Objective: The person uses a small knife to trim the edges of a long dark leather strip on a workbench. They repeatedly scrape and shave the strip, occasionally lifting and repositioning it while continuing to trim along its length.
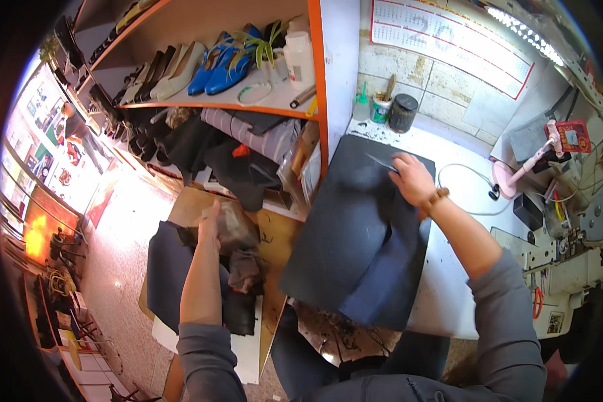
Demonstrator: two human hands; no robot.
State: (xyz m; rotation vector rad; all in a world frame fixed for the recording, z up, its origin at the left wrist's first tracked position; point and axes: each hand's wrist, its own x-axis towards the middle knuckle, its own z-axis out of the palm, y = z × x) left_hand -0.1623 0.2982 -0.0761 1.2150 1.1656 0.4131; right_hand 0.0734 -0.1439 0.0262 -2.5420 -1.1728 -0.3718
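Note:
My right hand [414, 177] is closed on a thin, pointed metal tool [380, 162], its tip pointing left above a large black mat [321, 248]. Across the mat's lower right lies a dark blue piece of fabric or leather [385, 271]. At the left, my left hand [210, 226] grips a greyish, see-through bag [238, 226], blurred by motion, its fingers partly hidden. Dark blue sheet material [169, 275] lies beside my left forearm, and a crumpled brown cloth [246, 271] sits below the bag.
A green-tipped bottle [361, 107] and a dark jar [403, 113] stand behind the mat. A pink lamp stand [506, 177] and a sewing machine [576, 268] are at the right. The orange-edged shelf [319, 80] holds several shoes, including blue ones [229, 70].

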